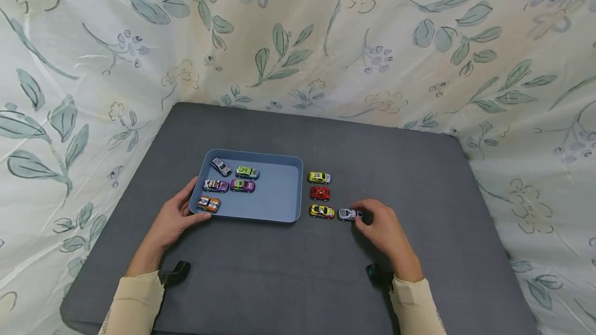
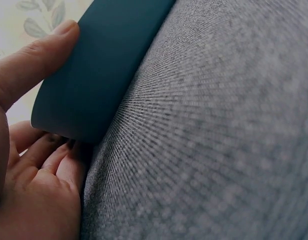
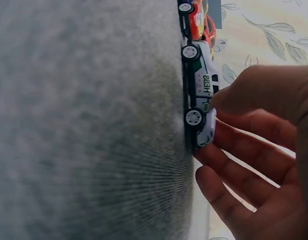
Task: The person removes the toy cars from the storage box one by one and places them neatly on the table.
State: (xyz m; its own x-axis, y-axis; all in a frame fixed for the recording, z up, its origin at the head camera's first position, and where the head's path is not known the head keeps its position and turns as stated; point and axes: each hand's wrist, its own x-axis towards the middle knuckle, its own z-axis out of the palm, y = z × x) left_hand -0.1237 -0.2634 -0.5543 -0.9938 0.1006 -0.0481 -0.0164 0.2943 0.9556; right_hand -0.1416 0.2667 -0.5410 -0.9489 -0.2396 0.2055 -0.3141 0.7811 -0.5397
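My left hand (image 1: 173, 218) grips the near left corner of a shallow blue tray (image 1: 274, 190), thumb along the front wall and fingers at the left side. In the left wrist view the thumb overlaps the outer wall of the tray (image 2: 94, 65). Several toy cars sit in its left half, among them an orange one (image 1: 208, 203). My right hand (image 1: 384, 226) pinches a white toy car (image 1: 346, 214) marked HESS on the table, its thumb on the near side. Just left of that car is a yellow toy car (image 1: 322, 211).
A red toy car (image 1: 319, 193) and a yellow-green one (image 1: 318, 178) line up behind the yellow car, right of the tray. The grey cloth-covered table (image 1: 279, 278) meets a floral curtain (image 1: 298, 35) at the back and sides.
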